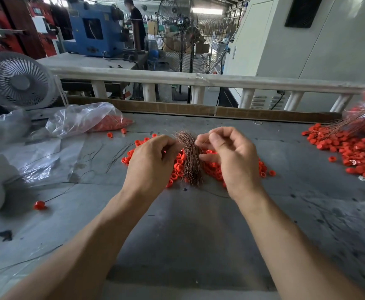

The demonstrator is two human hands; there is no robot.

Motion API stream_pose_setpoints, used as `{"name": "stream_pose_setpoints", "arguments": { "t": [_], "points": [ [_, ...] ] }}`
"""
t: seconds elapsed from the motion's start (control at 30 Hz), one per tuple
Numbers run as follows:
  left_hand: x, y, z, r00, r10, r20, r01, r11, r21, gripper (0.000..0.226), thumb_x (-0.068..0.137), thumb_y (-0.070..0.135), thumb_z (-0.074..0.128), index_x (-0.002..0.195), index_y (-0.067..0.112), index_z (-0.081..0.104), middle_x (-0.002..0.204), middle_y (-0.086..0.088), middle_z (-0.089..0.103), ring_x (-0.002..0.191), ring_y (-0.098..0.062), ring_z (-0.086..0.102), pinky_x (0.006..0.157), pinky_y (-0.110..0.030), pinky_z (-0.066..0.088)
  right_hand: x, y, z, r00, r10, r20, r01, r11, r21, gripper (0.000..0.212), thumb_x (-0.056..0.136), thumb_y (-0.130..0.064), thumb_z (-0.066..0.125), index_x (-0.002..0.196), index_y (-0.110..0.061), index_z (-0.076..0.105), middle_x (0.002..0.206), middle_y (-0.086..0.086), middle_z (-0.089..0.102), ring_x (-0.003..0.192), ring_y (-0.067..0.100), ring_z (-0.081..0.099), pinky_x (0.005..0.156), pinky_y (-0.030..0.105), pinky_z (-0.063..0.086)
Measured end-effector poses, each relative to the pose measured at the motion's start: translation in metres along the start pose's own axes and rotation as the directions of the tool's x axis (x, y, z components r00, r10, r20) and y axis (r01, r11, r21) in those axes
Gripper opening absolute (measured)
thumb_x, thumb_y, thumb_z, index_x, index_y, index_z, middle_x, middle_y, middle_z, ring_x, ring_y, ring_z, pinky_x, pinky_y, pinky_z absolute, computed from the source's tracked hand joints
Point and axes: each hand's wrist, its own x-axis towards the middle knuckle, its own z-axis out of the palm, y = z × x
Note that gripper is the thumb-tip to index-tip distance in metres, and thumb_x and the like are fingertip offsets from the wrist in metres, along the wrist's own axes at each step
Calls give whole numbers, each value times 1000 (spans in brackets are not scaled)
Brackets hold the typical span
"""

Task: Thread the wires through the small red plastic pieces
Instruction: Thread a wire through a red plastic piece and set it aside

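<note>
A bundle of thin copper wires [190, 161] hangs between my hands over a heap of small red plastic pieces [213, 167] on the grey table. My left hand [153, 161] grips the bundle near its top, fingers curled. My right hand [231, 152] pinches a single thin wire [207, 138] between thumb and forefinger, just right of the bundle. Whether a red piece sits in either hand is hidden by the fingers.
A second heap of red pieces with wires in them [348, 148] lies at the right edge. A clear bag of red pieces [86, 120] and loose plastic sheets lie at the left, near a white fan [19, 81]. One red piece on a wire [39, 205] lies at front left.
</note>
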Motion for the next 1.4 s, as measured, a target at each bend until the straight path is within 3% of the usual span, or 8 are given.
{"name": "stream_pose_setpoints", "arguments": {
  "t": [0.27,0.7,0.83,0.93,1.0,1.1,1.27,1.4],
  "points": [
    [10,-13,-18,960,-186,211,133,961,244,14,85,33,79,75,27,71,64,13,65,51,-2,57,56,-33,54,15,-15,-21,892,295,-341,-144,903,405,10,100,-9,59,92,-13,64,66,3,67,50,15,65,39,20,43],
    [9,-9,-29,849,-243,469,-12,878,478,19,70,40,89,71,32,71,65,14,66,61,-1,60,54,-25,45,16,-5,-22,858,456,-236,-406,884,233,10,98,-9,60,89,-12,63,60,-1,61,44,9,49,35,19,29],
    [10,-5,-28,867,-205,453,26,929,370,16,78,37,85,72,29,72,68,9,69,64,-10,64,63,-36,57,14,-6,-21,890,404,-212,-376,913,159,8,97,-9,60,91,-10,65,62,0,63,45,11,49,37,21,29],
    [11,1,-26,919,-176,352,175,984,35,10,83,28,83,78,27,75,71,3,73,59,-13,66,57,-29,55,12,-11,-17,927,349,-140,-336,935,111,8,97,-9,62,93,-10,69,64,0,64,46,11,50,38,22,30],
    [10,7,-23,906,-218,362,327,905,-271,5,85,17,81,88,19,76,76,-2,76,57,-12,65,52,-23,53,13,-16,-13,943,321,-93,-318,947,47,9,98,-9,62,93,-10,70,64,-1,64,47,10,48,37,21,30],
    [6,11,-14,850,-281,444,518,598,-612,22,82,8,76,103,4,72,84,-10,74,70,-19,68,59,-27,57,16,-24,-9,956,293,-4,-292,951,-102,8,97,-12,63,95,-9,71,64,-1,64,47,11,47,37,20,29],
    [3,13,-6,805,-311,506,585,268,-766,30,79,0,68,108,3,71,94,-15,75,84,-22,75,68,-27,61,0,-11,-9,970,238,46,-231,966,-116,7,97,-12,64,95,-10,71,67,2,63,48,13,45,39,21,28],
    [2,12,-4,774,-316,549,612,153,-776,35,74,-2,67,108,0,70,96,-17,75,89,-23,76,67,-26,61,-6,-1,-7,972,225,71,-221,973,-67,9,96,-11,66,89,-13,72,64,1,60,46,11,43,36,18,29]
  ]
}}
